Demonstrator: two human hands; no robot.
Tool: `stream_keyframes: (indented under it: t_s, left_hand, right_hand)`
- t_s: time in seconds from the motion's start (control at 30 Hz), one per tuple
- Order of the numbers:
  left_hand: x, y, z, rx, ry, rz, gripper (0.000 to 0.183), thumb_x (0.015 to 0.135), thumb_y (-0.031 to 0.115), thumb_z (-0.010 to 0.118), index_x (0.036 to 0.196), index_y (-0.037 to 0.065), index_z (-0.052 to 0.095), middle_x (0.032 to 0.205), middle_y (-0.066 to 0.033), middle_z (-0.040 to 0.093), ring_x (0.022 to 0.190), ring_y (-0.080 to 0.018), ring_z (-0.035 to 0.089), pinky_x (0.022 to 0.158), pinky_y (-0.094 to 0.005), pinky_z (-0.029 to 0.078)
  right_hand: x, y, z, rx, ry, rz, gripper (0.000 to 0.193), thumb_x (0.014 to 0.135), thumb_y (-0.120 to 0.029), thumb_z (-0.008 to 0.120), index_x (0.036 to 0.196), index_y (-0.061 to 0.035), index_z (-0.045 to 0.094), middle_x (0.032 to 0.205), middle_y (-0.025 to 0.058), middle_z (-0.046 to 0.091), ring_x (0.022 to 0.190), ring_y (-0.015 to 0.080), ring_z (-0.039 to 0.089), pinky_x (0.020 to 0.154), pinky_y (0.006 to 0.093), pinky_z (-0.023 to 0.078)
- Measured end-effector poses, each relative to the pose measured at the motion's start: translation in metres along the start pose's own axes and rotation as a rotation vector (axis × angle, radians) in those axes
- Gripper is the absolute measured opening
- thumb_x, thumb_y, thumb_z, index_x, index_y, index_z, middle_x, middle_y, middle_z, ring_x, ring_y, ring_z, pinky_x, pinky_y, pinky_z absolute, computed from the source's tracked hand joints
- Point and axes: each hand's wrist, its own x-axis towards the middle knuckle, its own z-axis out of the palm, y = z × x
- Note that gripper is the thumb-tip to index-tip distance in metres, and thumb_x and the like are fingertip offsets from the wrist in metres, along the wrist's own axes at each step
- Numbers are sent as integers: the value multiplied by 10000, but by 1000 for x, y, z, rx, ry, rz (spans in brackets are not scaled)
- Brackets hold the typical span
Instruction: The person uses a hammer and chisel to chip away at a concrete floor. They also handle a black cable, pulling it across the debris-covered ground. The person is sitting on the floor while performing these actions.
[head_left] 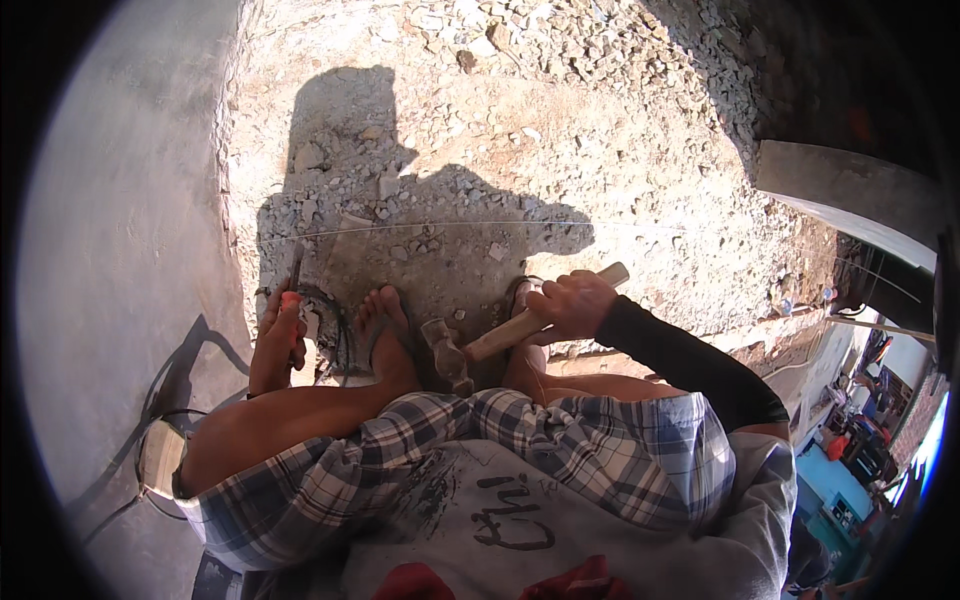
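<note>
My left hand (272, 350) is closed around a red-handled, chisel-like tool (291, 302). Its narrow metal shaft points up and away, close to the grey wall; its exact kind is unclear. My right hand (575, 305) grips a hammer (505, 334) by its pale wooden handle, well up from the head. The worn metal hammer head hangs between my legs, apart from the other tool. A thin pale string (450, 223) stretches across the rough ground just beyond my feet.
A smooth grey wall (110, 220) rises on the left. Dark cable (342, 325) lies beside my left foot. Broken rubble (600, 40) covers the far ground. At right stands a concrete ledge (850, 180), with assorted clutter (865, 440) beyond. A wire-wrapped block (160, 455) sits lower left.
</note>
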Motion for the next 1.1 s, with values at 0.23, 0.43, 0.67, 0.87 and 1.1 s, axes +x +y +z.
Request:
stream_keyframes:
  t_s: [0.23, 0.43, 0.67, 0.87, 1.1]
  left_hand:
    - [-16, 31, -18, 55, 107, 74, 494, 1007, 330, 558, 1454, 173, 420, 665, 37, 473, 422, -38, 393, 344, -213, 290]
    - [-6, 26, -7, -48, 3, 36, 494, 1008, 323, 565, 1462, 202, 413, 681, 24, 489, 402, -31, 369, 332, -209, 270]
    - [-14, 16, -30, -71, 47, 62, 475, 1013, 318, 561, 1455, 205, 427, 694, 33, 506, 409, -28, 372, 332, -196, 265]
    - [-30, 78, -20, 32, 154, 50, 469, 996, 395, 579, 1413, 204, 480, 693, 62, 471, 421, -17, 362, 342, -192, 272]
    - [-97, 183, -7, 94, 175, 487, 557, 1014, 367, 542, 1510, 177, 373, 703, 61, 470, 404, 13, 337, 334, -135, 276]
  right_hand:
    - [-14, 4, 42, 171, 128, 672, 575, 944, -618, 509, 949, -46, 565, 675, 184, 671, 630, 368, 686, 588, 491, 537]
    - [-5, -5, 54, 59, 188, 143, 570, 888, -641, 578, 980, -79, 587, 710, 165, 681, 672, 340, 697, 578, 487, 542]
    - [-34, 12, 34, 229, 124, 732, 570, 938, -599, 530, 961, -33, 596, 705, 192, 689, 664, 385, 693, 598, 496, 544]
    - [4, -48, 23, 141, 134, 44, 566, 898, -654, 537, 976, -96, 597, 758, 108, 656, 695, 310, 690, 619, 413, 548]
    - [1, 89, 45, 109, 130, 578, 707, 868, -729, 517, 1036, -59, 668, 681, 190, 681, 674, 361, 701, 602, 459, 543]
